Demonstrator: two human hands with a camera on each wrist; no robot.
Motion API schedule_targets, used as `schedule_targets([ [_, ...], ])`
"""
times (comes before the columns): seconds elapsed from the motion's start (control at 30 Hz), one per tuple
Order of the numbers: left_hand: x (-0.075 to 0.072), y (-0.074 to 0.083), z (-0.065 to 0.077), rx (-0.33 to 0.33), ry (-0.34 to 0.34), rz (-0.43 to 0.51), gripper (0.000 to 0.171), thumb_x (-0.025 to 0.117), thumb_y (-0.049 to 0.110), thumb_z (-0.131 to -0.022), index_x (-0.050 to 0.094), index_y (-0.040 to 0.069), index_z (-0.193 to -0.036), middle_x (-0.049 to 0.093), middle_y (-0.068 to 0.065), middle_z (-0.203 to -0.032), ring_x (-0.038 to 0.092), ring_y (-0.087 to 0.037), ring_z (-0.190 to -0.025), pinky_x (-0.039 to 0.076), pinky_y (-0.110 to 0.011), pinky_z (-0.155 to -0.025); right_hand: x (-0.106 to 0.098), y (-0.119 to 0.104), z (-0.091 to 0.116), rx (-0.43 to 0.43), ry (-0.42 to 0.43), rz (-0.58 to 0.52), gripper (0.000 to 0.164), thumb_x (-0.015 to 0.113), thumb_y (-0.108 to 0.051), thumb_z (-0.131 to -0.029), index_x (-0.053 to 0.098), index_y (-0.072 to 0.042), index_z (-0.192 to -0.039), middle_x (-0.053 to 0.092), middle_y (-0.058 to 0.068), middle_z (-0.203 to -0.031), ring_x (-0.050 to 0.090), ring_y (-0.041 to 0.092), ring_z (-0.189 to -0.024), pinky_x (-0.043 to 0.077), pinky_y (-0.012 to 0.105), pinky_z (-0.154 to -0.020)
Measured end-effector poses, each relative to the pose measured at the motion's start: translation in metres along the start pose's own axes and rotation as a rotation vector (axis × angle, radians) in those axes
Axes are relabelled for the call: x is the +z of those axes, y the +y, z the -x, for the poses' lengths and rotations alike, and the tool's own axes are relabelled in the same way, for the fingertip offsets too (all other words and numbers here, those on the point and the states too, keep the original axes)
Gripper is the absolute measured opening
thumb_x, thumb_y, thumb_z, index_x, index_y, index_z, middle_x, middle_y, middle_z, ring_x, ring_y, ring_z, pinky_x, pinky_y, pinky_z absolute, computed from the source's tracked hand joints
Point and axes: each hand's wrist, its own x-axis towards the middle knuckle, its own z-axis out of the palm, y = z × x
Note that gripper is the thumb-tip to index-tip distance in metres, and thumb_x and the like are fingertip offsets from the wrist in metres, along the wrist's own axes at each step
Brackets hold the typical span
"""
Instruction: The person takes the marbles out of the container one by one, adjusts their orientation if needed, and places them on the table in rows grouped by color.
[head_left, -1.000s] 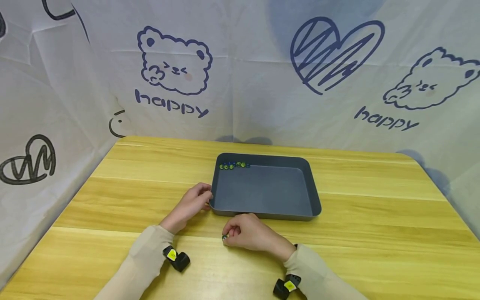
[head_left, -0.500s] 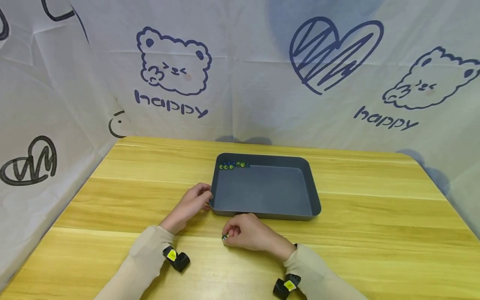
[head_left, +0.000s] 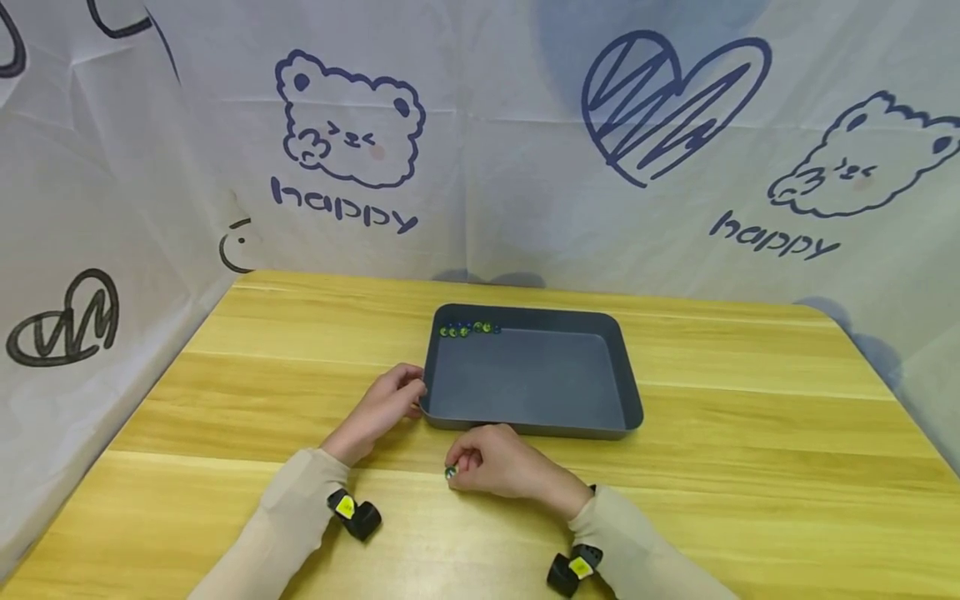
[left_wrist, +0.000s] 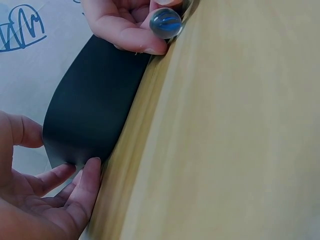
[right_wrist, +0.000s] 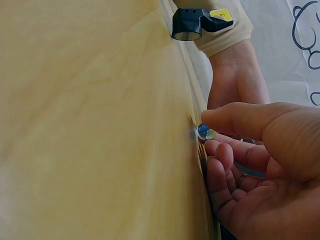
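A glass marble is pinched between the thumb and index finger of my right hand, low over the table in front of the tray. In the left wrist view the marble looks clear with blue streaks inside. My left hand holds the front left corner of a dark grey baking tray. The left wrist view shows its thumb at the rim and fingertips low against the outer wall. Several green and blue marbles are lined up along the tray's back left inside.
The tray rests on a wooden table. Behind it and at the left hangs a white cloth with drawn bears and hearts. Each wrist wears a black camera, one being the left wrist's camera.
Both hands, the tray and the marbles stay where they were. The marble is still pinched in my right hand; only the head view has shifted slightly.
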Motion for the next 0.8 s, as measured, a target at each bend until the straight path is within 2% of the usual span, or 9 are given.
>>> schedule_targets([
  [0.27,0.0002,0.0007,0.0005,-0.011,-0.004,0.001,0.042,0.044,0.015,-0.094,0.049,-0.006,-0.131,0.056,-0.020,-0.118,0.058,-0.026,-0.096,0.053,-0.034,-0.080,0.0010,0.0015,-0.0009,-0.001,-0.002,0.012,0.007,0.073,-0.006,-0.081,0.072,-0.006,-0.089,0.059,-0.009,-0.071,0.051,0.001,-0.064,0.046,0.019,-0.061],
  [0.47,-0.0008,0.0023,-0.0011,0.006,-0.011,-0.007,0.043,0.044,0.014,-0.095,0.048,-0.007,-0.131,0.056,-0.021,-0.118,0.058,-0.027,-0.097,0.053,-0.035,-0.080,-0.0008,0.0004,-0.0012,0.002,0.011,0.020,0.006,0.073,-0.006,-0.082,0.072,-0.005,-0.088,0.058,-0.009,-0.071,0.050,0.001,-0.064,0.045,0.020,-0.061],
  [0.8,-0.0019,0.0030,0.0035,0.005,-0.019,0.007,0.044,0.044,0.015,-0.096,0.046,-0.008,-0.133,0.054,-0.023,-0.120,0.058,-0.029,-0.099,0.053,-0.038,-0.081,0.0018,0.0004,-0.0012,-0.001,0.002,0.019,0.006,0.072,-0.005,-0.083,0.072,-0.005,-0.088,0.057,-0.009,-0.070,0.049,0.001,-0.064,0.044,0.019,-0.061],
])
